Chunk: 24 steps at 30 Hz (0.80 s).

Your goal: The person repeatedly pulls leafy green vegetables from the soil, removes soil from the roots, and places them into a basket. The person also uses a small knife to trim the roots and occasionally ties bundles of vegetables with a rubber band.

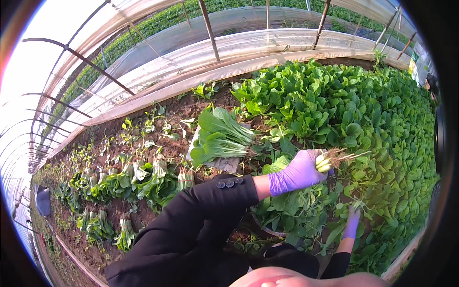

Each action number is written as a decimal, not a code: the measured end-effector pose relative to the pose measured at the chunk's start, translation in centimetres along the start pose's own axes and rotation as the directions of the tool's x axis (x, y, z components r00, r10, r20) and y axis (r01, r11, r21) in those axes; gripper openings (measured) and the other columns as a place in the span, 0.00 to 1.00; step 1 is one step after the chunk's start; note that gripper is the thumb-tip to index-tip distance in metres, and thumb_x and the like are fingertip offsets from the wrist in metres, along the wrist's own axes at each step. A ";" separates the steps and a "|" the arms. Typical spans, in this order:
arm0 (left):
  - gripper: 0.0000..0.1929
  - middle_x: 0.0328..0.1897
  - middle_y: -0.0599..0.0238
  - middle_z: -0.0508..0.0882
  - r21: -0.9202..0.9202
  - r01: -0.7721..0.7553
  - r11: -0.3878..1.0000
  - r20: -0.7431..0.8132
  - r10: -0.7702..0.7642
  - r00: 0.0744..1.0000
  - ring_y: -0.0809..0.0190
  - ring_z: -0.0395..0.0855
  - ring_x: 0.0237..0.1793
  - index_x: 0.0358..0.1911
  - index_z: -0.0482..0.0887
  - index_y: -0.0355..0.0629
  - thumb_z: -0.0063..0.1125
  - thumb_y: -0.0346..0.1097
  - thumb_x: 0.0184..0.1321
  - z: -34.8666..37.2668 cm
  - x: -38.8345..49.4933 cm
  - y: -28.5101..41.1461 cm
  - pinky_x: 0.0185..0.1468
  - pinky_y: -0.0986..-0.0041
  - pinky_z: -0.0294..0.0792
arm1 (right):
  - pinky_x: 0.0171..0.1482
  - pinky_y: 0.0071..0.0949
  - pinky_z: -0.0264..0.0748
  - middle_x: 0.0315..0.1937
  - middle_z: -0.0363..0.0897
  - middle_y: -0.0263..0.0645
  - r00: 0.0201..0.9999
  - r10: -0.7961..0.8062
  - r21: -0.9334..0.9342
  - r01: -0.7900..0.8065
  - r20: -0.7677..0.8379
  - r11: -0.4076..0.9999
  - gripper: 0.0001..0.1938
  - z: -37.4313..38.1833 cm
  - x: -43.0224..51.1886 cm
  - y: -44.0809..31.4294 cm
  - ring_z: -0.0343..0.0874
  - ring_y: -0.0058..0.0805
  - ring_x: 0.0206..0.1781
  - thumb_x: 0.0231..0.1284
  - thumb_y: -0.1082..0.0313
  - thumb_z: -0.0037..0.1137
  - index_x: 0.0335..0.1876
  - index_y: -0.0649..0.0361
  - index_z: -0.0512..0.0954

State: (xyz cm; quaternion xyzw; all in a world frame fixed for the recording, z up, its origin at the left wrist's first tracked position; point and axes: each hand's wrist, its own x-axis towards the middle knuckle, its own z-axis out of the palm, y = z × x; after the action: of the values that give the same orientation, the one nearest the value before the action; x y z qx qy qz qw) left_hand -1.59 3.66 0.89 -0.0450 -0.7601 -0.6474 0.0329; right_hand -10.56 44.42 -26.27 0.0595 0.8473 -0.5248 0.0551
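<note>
My left hand, in a purple glove, is closed around a small bunch of leafy greens. Its pale stem bases and brown roots point right, and some leaves hang below the fist. Lower right, my right hand, also gloved in purple, reaches down among the low plants at the edge of the growing bed. Its fingertips meet thin stems and leaves; whether they grip them cannot be made out. Between my arms, loose leaves heap over a round container, mostly hidden.
Beyond my left forearm, pulled greens lie on a flat sheet on the soil. Several tied bundles stand in rows at left. Dense standing greens fill the right. A plastic-film wall with metal poles borders the far side.
</note>
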 end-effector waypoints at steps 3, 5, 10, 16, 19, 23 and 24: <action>0.17 0.33 0.52 0.85 0.345 -0.076 0.936 0.106 0.041 0.994 0.50 0.85 0.37 0.39 0.82 0.41 0.66 0.39 0.45 1.4 -0.4 -0.3 0.44 0.65 0.77 | 0.60 0.28 0.70 0.57 0.73 0.39 0.990 -0.081 0.520 0.009 0.116 0.854 0.28 2.3 -4.1 -18.8 0.75 0.28 0.56 0.58 0.72 0.57 0.65 0.65 0.67; 0.18 0.33 0.51 0.86 0.455 -0.035 0.890 0.116 -0.020 0.993 0.48 0.85 0.38 0.41 0.82 0.42 0.66 0.40 0.45 0.9 -0.9 0.3 0.44 0.64 0.77 | 0.59 0.29 0.71 0.56 0.74 0.38 0.979 -0.185 0.586 0.102 0.083 0.804 0.23 5.3 -7.3 -28.2 0.76 0.28 0.54 0.59 0.74 0.58 0.62 0.60 0.72; 0.42 0.45 0.65 0.86 0.045 0.034 0.998 0.057 -0.037 0.998 0.66 0.83 0.40 0.63 0.73 0.44 0.80 0.38 0.39 -2.3 -1.9 -0.3 0.54 0.74 0.73 | 0.53 0.24 0.77 0.53 0.78 0.41 0.905 -0.423 0.719 0.272 0.034 0.640 0.22 11.1 -9.9 -36.5 0.79 0.27 0.49 0.58 0.76 0.59 0.60 0.63 0.71; 0.23 0.33 0.66 0.86 -0.269 0.251 0.930 0.430 -0.117 0.895 0.70 0.80 0.23 0.48 0.80 0.34 0.75 0.28 0.47 -3.1 -2.7 -0.5 0.27 0.78 0.74 | 0.48 0.30 0.82 0.45 0.83 0.42 0.924 -0.373 0.782 0.291 -0.080 0.552 0.14 13.1 -16.0 -38.5 0.84 0.31 0.46 0.61 0.76 0.57 0.52 0.66 0.76; 0.20 0.33 0.67 0.85 0.044 0.154 0.987 0.358 -0.159 0.920 0.73 0.80 0.24 0.46 0.81 0.34 0.72 0.28 0.48 -3.2 -2.9 -0.9 0.29 0.79 0.74 | 0.46 0.29 0.82 0.39 0.82 0.40 0.951 -0.308 0.861 0.188 -0.039 0.472 0.14 12.0 -15.2 -36.5 0.83 0.30 0.41 0.62 0.77 0.57 0.53 0.65 0.76; 0.24 0.37 0.56 0.87 0.550 -0.143 0.823 0.255 -0.003 0.967 0.55 0.86 0.37 0.47 0.82 0.41 0.73 0.40 0.44 -2.8 -3.5 0.2 0.44 0.67 0.77 | 0.48 0.33 0.79 0.42 0.79 0.42 0.966 -0.181 0.877 0.246 -0.186 0.412 0.19 10.5 -14.5 -35.3 0.80 0.33 0.42 0.64 0.74 0.52 0.60 0.68 0.70; 0.24 0.37 0.55 0.87 0.572 -0.148 0.807 0.258 -0.005 0.966 0.52 0.86 0.39 0.46 0.83 0.43 0.72 0.43 0.44 -2.8 -3.1 -0.2 0.46 0.65 0.76 | 0.49 0.32 0.78 0.43 0.79 0.42 0.948 -0.232 0.885 0.292 -0.218 0.362 0.19 9.8 -13.6 -34.8 0.79 0.33 0.44 0.66 0.73 0.50 0.61 0.68 0.69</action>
State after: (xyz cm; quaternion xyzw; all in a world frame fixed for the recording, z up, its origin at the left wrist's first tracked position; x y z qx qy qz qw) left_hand 1.42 0.77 0.81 -0.1418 -0.9184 -0.3686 -0.0252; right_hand -2.38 19.63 2.19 -0.0412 0.4252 -0.8993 -0.0936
